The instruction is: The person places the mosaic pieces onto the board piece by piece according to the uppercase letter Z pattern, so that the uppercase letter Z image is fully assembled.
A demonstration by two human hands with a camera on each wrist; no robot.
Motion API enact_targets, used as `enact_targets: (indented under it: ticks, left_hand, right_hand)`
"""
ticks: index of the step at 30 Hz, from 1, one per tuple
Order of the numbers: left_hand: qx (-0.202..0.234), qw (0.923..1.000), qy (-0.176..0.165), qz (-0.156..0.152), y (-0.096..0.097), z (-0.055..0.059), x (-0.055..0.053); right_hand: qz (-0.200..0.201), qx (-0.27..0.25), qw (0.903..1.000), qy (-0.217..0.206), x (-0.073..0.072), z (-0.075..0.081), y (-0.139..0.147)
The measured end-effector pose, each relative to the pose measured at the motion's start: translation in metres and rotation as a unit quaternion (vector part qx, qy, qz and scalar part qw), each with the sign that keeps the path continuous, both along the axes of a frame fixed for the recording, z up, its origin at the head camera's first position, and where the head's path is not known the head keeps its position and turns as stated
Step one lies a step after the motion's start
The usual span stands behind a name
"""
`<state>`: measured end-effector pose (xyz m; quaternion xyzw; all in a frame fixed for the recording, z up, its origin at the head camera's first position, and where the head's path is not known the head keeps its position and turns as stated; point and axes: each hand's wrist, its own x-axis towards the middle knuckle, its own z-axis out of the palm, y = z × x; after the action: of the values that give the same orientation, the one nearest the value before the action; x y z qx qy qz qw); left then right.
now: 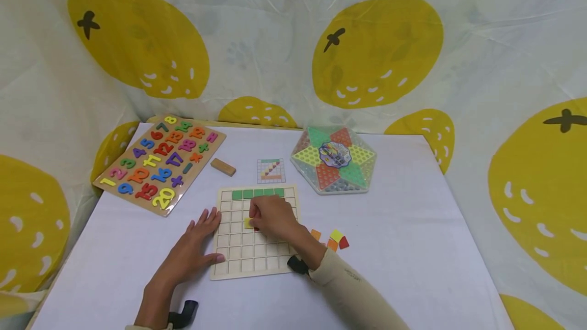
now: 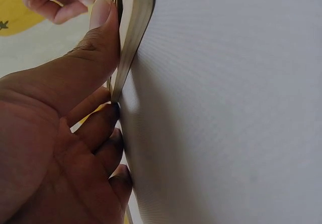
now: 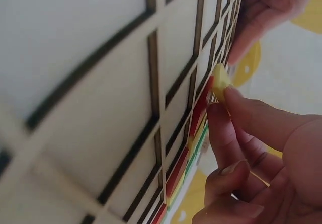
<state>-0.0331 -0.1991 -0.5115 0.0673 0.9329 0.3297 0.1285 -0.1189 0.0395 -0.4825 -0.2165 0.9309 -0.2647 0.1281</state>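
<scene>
A wooden grid board point(image 1: 235, 267) lies on the white table, with a row of green tiles point(image 1: 248, 194) in its top squares. My right hand point(image 1: 276, 216) is over the middle of the board and pinches a yellow tile point(image 3: 220, 83) between thumb and finger. The yellow tile looks tilted at the grid, beside a red tile point(image 3: 200, 105) set in it. More red and yellow pieces sit along the grid in the right wrist view, partly hidden in the head view. At the board's left edge rests my left hand point(image 1: 190, 246), fingers spread, its thumb touching the rim.
Right of the board lie loose orange, yellow and red tiles point(image 1: 337, 236), partly behind the right forearm. Beyond the board are a pattern card point(image 1: 271, 171), a small wooden block point(image 1: 223, 167) and a hexagonal star-patterned game box point(image 1: 334, 159). A number puzzle board point(image 1: 160, 164) lies back left.
</scene>
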Motion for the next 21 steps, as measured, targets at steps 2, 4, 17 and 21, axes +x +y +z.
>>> enact_targets:
  ticks: [2,4,17,21]
  left_hand:
    - [-0.002,1.0000,0.002,0.000,0.000,0.000,0.000]
    - [-0.005,1.0000,0.003,0.000,0.000,0.000,0.000]
    - [-0.011,0.9999,0.006,0.000,0.001,0.000,0.001]
    - [-0.006,1.0000,0.005,0.002,0.001,0.001,0.002]
  right_hand:
    - [0.007,0.012,0.9999,0.001,0.000,-0.002,-0.004]
    - [0.016,0.023,0.9996,0.001,0.000,-0.003,-0.006]
    - [0.017,-0.018,0.9996,-0.013,-0.001,0.006,0.022]
    - [-0.015,-0.034,0.9990,-0.023,0.000,0.015,0.048]
